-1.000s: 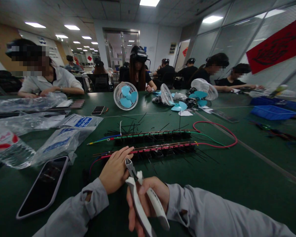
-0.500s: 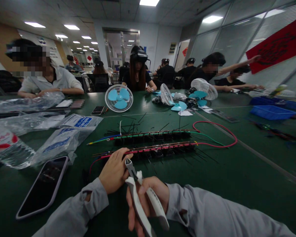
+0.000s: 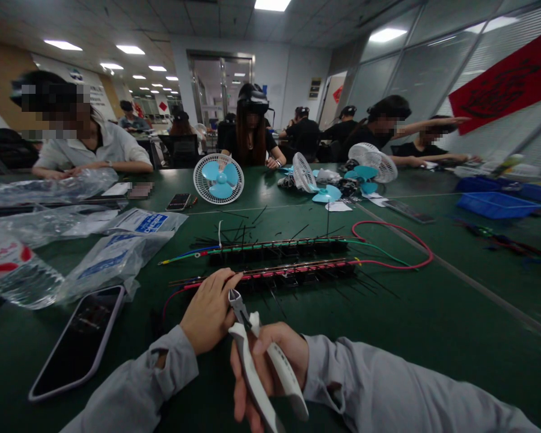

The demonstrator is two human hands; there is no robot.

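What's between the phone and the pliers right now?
The left hand and its grey sleeve lie between the phone and the pliers, as the head view shows.

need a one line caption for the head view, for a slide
Left hand at the nearer wired strip, right hand gripping white-handled cutters, over a green table.

The left hand (image 3: pixel 207 316) lies palm-down, fingers forward; right of it and nearer the body, the right hand (image 3: pixel 289 340) is curled, thumb uppermost.
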